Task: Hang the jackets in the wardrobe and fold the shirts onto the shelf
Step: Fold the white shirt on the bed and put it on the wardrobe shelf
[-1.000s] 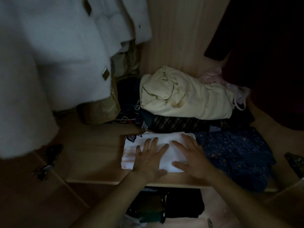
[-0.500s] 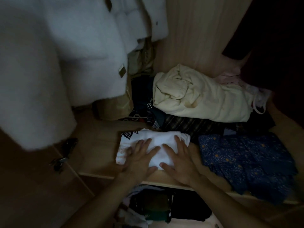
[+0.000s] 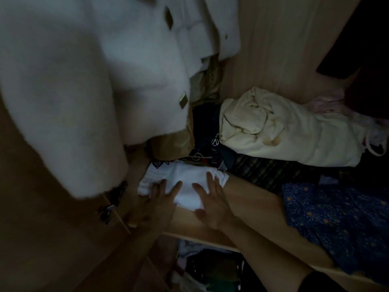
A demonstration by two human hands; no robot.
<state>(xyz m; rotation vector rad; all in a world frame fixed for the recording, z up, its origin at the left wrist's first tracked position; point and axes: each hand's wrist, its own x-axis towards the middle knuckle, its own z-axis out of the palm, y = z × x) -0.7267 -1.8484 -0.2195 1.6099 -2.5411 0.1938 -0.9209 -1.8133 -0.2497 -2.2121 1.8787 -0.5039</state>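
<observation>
Shelf [image 3: 250, 199]: light wood board inside a dim wardrobe; more clothes on the level below.
L hand [image 3: 156, 200]: flat, fingers straight, pressing the near-left part of the folded white shirt [image 3: 185, 175].
R hand [image 3: 212, 204]: flat, fingers spread, on the shirt's right edge & the wood.
Shirt: 1, on shelf front-left.
Blue dotted cloth [image 3: 336, 216]: 1, to the right.
Cream bundle [image 3: 290, 127]: 1, behind, on dark clothes.
White fuzzy jacket [image 3: 84, 81]: 1, hanging at left.
</observation>
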